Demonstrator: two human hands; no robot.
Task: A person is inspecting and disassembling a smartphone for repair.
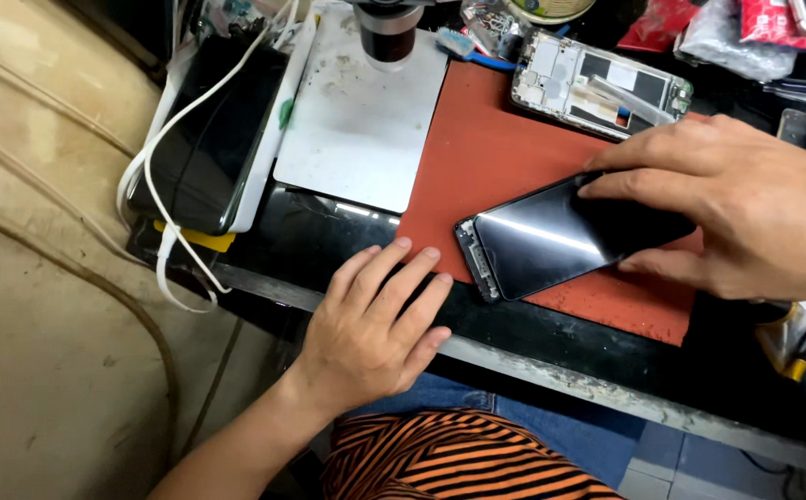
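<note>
A black phone screen panel (542, 243) lies tilted on a red-brown work mat (486, 157). My right hand (736, 208) grips the panel's far right end, fingers on top and thumb beneath its edge. My left hand (375, 319) rests flat and empty on the black bench edge, fingertips at the mat's near left corner, a short way left of the panel. An opened phone frame (598, 85) with bare circuit parts lies at the mat's far end.
A white metal plate (357, 130) under a microscope lens (387, 35) sits left of the mat. Further left lies a dark tablet (208, 139) with white cables (157, 185) over it. Packets and small parts crowd the far right. The bench's front edge (551, 370) runs just before me.
</note>
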